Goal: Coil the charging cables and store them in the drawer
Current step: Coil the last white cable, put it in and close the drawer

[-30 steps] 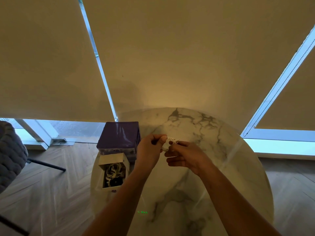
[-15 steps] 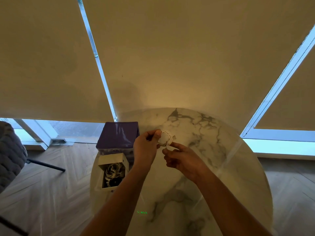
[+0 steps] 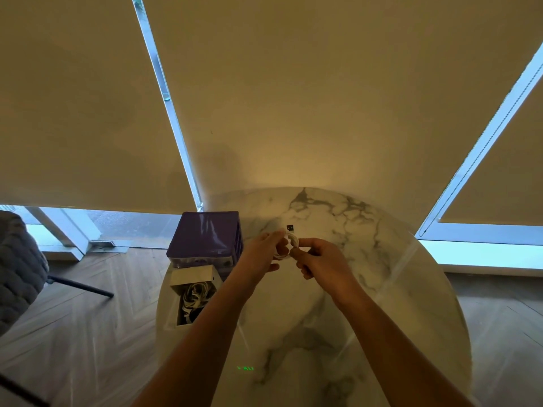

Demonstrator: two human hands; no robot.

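A small white coiled charging cable (image 3: 291,242) is held above the round marble table (image 3: 382,289), its dark plug end (image 3: 290,228) sticking up from the coil. My left hand (image 3: 263,254) grips the coil from the left. My right hand (image 3: 321,259) pinches it from the right with thumb and curled fingers. At the table's left edge the white drawer (image 3: 194,279) is pulled out of a purple drawer box (image 3: 205,235). Several coiled white cables (image 3: 195,298) lie inside the drawer.
The table stands close to tall windows with beige roller blinds (image 3: 293,98). A grey padded chair (image 3: 17,271) with dark legs sits at the far left on the herringbone wood floor (image 3: 73,333).
Both hands have shifted slightly and turned the coil. The plug end now stands up above the coil, and my right hand has closed in on the coil from the right.
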